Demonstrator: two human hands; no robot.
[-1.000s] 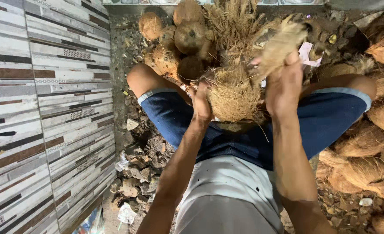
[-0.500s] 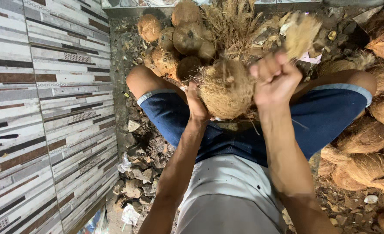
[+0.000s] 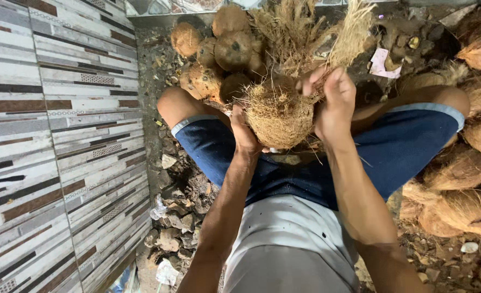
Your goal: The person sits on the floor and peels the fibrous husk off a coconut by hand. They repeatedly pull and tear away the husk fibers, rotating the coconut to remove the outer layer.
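I sit with my knees apart, in blue shorts and a white shirt. A brown, hairy coconut (image 3: 277, 115) rests between my knees. My left hand (image 3: 244, 130) grips its left side. My right hand (image 3: 333, 103) is closed on a strip of coarse husk fibre (image 3: 348, 38) that stands up from the coconut's top right. Loose fibres stick out all around the shell.
A heap of husked coconuts (image 3: 224, 51) lies in front of my knees. Unhusked coconuts (image 3: 457, 179) crowd the right side. Broken husk pieces (image 3: 178, 222) litter the ground at left, beside a striped tiled wall (image 3: 50, 135). A pink paper scrap (image 3: 382, 61) lies beyond.
My right hand has shifted on the coconut's right side and now pulls a husk strip upward. The coconut has turned a little; the left hand stays on it.
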